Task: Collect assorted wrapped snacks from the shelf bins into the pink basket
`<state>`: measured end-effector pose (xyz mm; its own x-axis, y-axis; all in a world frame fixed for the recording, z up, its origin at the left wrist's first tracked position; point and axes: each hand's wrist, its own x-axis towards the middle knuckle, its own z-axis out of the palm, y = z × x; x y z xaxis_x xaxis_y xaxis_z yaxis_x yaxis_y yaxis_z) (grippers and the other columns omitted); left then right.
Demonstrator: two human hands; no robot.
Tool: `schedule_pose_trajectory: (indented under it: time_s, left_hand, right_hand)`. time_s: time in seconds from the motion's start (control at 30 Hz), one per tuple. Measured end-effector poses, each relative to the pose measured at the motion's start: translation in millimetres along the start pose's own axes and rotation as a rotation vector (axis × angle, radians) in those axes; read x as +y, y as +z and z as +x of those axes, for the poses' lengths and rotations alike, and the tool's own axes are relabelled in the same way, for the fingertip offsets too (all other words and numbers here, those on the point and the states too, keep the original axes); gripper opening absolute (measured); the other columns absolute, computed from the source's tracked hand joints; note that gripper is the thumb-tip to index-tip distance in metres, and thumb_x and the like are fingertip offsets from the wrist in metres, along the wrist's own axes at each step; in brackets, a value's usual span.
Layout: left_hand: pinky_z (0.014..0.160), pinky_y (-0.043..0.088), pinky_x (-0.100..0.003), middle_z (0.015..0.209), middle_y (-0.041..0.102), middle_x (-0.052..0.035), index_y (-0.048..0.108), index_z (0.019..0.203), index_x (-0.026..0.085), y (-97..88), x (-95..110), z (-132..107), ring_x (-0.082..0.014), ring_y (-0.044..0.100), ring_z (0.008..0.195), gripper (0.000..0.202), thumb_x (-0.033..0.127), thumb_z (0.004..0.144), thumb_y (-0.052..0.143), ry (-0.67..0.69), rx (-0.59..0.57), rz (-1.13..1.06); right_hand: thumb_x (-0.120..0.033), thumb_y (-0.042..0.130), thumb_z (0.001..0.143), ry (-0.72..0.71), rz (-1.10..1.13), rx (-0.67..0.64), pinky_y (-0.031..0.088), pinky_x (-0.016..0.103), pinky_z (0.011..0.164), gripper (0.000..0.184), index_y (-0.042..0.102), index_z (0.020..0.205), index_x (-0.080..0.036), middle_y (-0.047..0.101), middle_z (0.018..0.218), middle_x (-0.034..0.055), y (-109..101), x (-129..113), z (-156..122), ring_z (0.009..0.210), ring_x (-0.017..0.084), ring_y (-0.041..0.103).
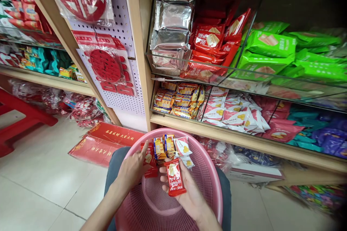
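A pink mesh basket rests on the person's lap. In its far part lie two yellow-and-blue snack packets, two white packets and a red packet at the left. My left hand reaches over the basket's left rim, its index finger stretched out along the red packet and touching it. Above the basket, my right hand holds another red snack packet between thumb and fingers, printed side up.
Ahead, shelf bins hold silver packets, red packets, green packets, yellow packets and white packets. Red paper decorations hang on a pegboard. A flattened red box lies on the floor, near a red stool.
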<state>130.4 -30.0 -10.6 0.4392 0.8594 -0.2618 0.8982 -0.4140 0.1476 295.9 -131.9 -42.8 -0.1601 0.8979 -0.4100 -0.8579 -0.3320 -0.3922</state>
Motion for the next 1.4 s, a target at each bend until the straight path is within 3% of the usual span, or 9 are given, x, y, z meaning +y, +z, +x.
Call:
schedule_pose_trajectory:
  time_s: [0.17,0.27,0.4,0.53,0.63,0.7,0.87,1.2,1.4]
  left_hand:
    - [0.070,0.051,-0.040,0.110,0.065,-0.0174,0.018,0.145,0.013,-9.6,4.7,-1.1,-0.0319,0.064,0.096,0.067,0.017,0.084,0.046,-0.043,0.018,0.022]
    - [0.075,0.051,-0.042,0.123,0.057,-0.0204,0.025,0.143,0.011,-14.5,5.5,-7.9,-0.0332,0.059,0.106,0.065,0.020,0.084,0.050,-0.035,0.084,-0.051]
    - [0.086,0.049,-0.042,0.124,0.056,-0.0168,0.042,0.134,0.014,-15.3,9.5,-24.4,-0.0286,0.057,0.108,0.051,0.037,0.088,0.047,0.101,0.156,-0.411]
    - [0.096,0.044,-0.037,0.122,0.058,-0.0083,0.045,0.132,0.025,-7.5,20.6,-37.4,-0.0236,0.055,0.111,0.056,0.039,0.081,0.061,0.283,-0.040,-0.920]
    - [0.074,0.054,-0.035,0.100,0.064,-0.0062,0.041,0.135,0.023,-0.7,28.6,-41.3,-0.0194,0.065,0.080,0.058,0.036,0.082,0.060,0.238,-0.292,-1.280]
    - [0.058,0.053,-0.031,0.087,0.063,-0.0030,0.038,0.136,0.021,2.4,31.0,-41.7,-0.0139,0.061,0.059,0.059,0.035,0.083,0.059,0.203,-0.350,-1.454]
    - [0.075,0.050,-0.029,0.094,0.061,-0.0035,0.050,0.124,0.017,8.1,29.0,-40.6,-0.0158,0.059,0.083,0.052,0.032,0.077,0.067,0.102,-0.025,-1.532]
    - [0.072,0.048,-0.025,0.085,0.061,0.0006,0.054,0.091,0.019,20.8,35.8,-42.7,-0.0135,0.057,0.080,0.026,0.028,0.074,0.072,0.048,0.108,-1.666]
    - [0.065,0.044,-0.024,0.073,0.059,-0.0009,0.057,0.077,0.016,16.3,35.6,-46.9,-0.0127,0.052,0.068,0.022,0.036,0.079,0.064,0.014,0.139,-1.553]
  right_hand:
    - [-0.046,0.050,0.088,-0.005,-0.026,0.000,0.050,0.034,0.074,0.044,0.058,0.115,-0.013,0.070,0.100,0.0126,0.7,0.7,-1.4,0.084,0.020,0.065]
    - [-0.029,0.064,0.081,-0.075,-0.150,0.033,0.050,0.033,0.075,0.038,0.056,0.117,-0.017,0.068,0.105,0.0100,2.2,2.0,-4.1,0.088,0.020,0.064]
    - [-0.013,0.065,0.075,-0.170,-0.372,0.033,0.049,0.030,0.071,0.064,0.040,0.132,-0.027,0.064,0.112,0.0045,6.3,5.5,-8.9,0.087,0.017,0.063]
    - [-0.007,0.064,0.069,-0.058,-0.442,-0.075,0.050,0.027,0.060,0.086,0.024,0.141,-0.032,0.065,0.103,0.0013,7.4,10.9,-12.0,0.074,0.016,0.064]
    - [-0.005,0.065,0.065,-0.017,-0.437,-0.091,0.049,0.026,0.057,0.089,0.025,0.141,-0.030,0.067,0.093,-0.0002,6.5,12.2,-12.3,0.066,0.014,0.063]
    - [-0.007,0.065,0.066,-0.022,-0.426,-0.094,0.050,0.027,0.058,0.084,0.030,0.139,-0.029,0.067,0.097,0.0015,7.1,9.4,-12.1,0.069,0.016,0.064]
    - [-0.018,0.063,0.076,-0.047,-0.380,-0.079,0.051,0.027,0.058,0.054,0.047,0.127,-0.023,0.065,0.108,0.0079,9.6,-2.3,-12.5,0.078,0.020,0.068]
    - [-0.034,0.068,0.078,-0.207,-0.467,0.070,0.051,0.020,0.052,0.033,0.059,0.103,-0.015,0.070,0.090,0.0085,0.3,0.4,-3.7,0.064,0.015,0.067]
    - [-0.034,0.069,0.077,-0.346,-0.488,0.102,0.043,0.016,0.043,0.031,0.057,0.099,-0.015,0.067,0.074,0.0030,-2.0,2.0,0.1,0.053,0.009,0.059]
